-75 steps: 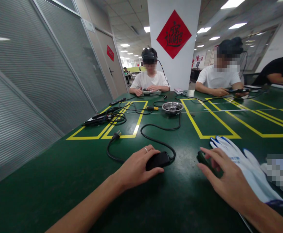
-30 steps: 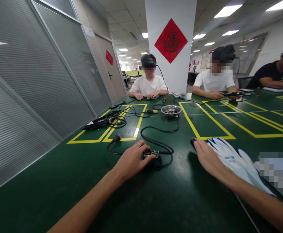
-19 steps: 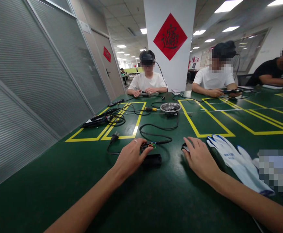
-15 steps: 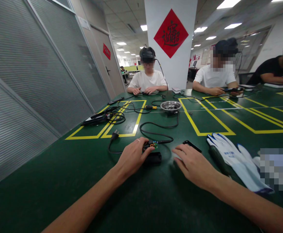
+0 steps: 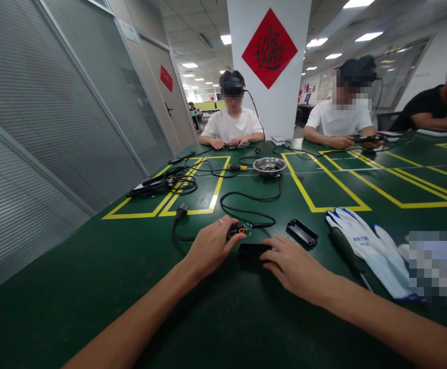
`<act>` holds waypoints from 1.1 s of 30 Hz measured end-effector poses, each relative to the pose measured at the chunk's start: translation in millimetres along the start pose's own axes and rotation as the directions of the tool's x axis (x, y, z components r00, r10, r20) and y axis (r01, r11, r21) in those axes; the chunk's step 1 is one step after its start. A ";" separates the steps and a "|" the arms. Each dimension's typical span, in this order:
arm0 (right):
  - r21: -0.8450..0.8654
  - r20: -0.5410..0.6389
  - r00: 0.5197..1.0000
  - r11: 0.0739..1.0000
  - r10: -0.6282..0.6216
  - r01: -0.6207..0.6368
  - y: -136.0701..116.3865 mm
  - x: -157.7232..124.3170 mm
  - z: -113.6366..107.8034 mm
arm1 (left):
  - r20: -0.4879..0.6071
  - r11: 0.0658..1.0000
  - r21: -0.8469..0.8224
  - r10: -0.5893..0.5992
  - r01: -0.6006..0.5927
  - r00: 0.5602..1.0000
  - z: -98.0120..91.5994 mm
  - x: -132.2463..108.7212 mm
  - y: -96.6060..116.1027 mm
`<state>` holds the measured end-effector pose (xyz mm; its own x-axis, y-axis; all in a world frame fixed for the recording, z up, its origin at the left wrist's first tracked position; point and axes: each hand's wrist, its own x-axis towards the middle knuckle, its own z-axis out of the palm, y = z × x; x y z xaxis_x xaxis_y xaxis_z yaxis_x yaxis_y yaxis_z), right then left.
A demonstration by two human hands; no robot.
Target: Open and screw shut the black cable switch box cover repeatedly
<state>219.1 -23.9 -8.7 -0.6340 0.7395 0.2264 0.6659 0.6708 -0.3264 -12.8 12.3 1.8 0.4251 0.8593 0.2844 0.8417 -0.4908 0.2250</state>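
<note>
On the green table my left hand pinches a small circuit board with coloured parts, joined to a black power cord. My right hand rests with its fingertips on a black case half just right of the board. A second black case half lies free on the table, a little farther right.
White and blue work gloves lie at the right. A metal bowl and a yellow-handled screwdriver sit mid-table, with tangled black cords to the left. Yellow tape marks boxes. Three other people sit at the far side.
My left hand lifted the circuit board out of the black case. My right hand set one case half down at the right, then moved left onto the other half.
</note>
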 end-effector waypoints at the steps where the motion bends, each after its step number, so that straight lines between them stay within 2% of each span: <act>1: 0.021 0.002 1.000 1.000 0.015 -0.015 0.3 -8.8 -5.1 | 0.001 1.000 -0.005 0.011 -0.011 1.000 0.0 -0.2 0.6; 5: 0.158 0.036 0.997 0.985 0.064 -0.069 -0.4 -36.6 -9.3 | 0.005 0.999 -0.022 0.044 -0.043 0.999 1.3 -1.1 2.7; 9: 0.159 0.064 0.996 0.985 0.056 -0.065 1.6 -48.1 -1.1 | 0.022 0.997 -0.039 0.064 -0.064 0.998 2.5 -2.6 6.1; 12: 0.092 -0.088 0.995 0.995 0.055 -0.047 8.3 -51.5 -2.7 | 0.047 0.994 -0.046 0.099 -0.097 0.994 1.6 -5.0 12.3; 14: 0.026 -0.231 0.972 0.999 0.046 -0.041 12.9 -51.7 -5.9 | 0.065 0.991 -0.055 0.129 -0.126 0.989 0.7 -7.3 18.8; 16: -0.037 -0.303 0.953 0.999 0.016 -0.029 16.2 -49.5 -7.5 | 0.096 0.985 -0.070 0.165 -0.159 0.982 0.4 -10.0 26.7; 20: -0.097 -0.242 0.970 0.995 -0.034 0.011 20.2 -42.9 -3.4 | 0.193 0.971 -0.128 0.225 -0.203 0.955 2.3 -15.5 40.0; 24: -0.108 -0.208 0.977 0.994 -0.035 0.013 23.7 -44.0 0.2 | 0.276 0.950 -0.212 0.285 -0.231 0.918 3.0 -18.6 39.7; 29: -0.106 -0.201 0.980 0.994 -0.004 -0.017 23.7 -48.0 -0.8 | 0.284 0.957 -0.223 0.247 -0.186 0.927 1.1 -15.7 29.2; 33: -0.126 -0.155 0.988 0.992 -0.013 -0.007 22.8 -46.8 4.4 | 0.298 0.951 -0.190 0.293 -0.245 0.908 3.0 -13.1 28.8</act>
<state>262.2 -43.4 -30.7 -0.5737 0.7305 0.3705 0.7144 0.6675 -0.2099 6.9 -12.6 1.8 0.7322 0.6795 0.0469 0.6330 -0.7044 0.3211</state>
